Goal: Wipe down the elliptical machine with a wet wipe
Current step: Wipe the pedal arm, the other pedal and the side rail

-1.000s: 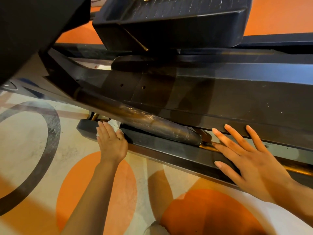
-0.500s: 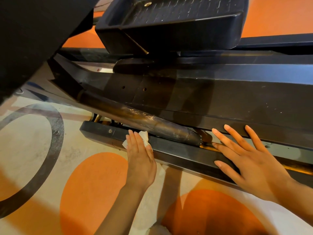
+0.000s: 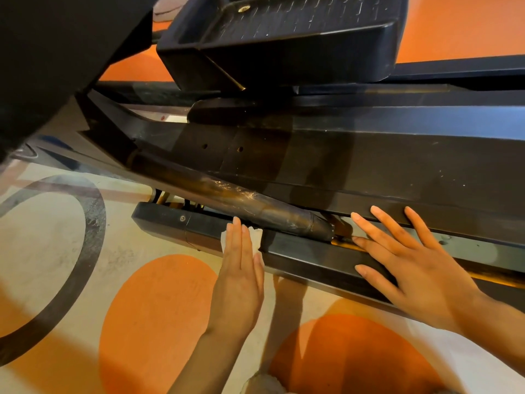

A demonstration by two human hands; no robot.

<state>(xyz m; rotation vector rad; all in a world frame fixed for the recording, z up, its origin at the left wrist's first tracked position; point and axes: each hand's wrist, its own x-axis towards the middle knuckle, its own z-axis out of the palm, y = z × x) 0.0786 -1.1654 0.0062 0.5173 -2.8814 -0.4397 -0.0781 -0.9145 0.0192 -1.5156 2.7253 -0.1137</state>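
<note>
Warm, fairly dim indoor light w/ an orange cast. Elliptical machine (image 3: 369, 166) frame is dark, low detail in its blacks; a soft bluish sheen runs along its upper right edge. Scuffed tube (image 3: 255, 206) shows small specular glints. Long soft shadows of the arms fall across the patterned floor (image 3: 56, 251) and up the frame side. Left hand (image 3: 241, 268) and right hand (image 3: 412, 268) are evenly lit, edges slightly soft. Wide-angle bending at borders; top-left corner is nearly black, bottom edge blurry.
</note>
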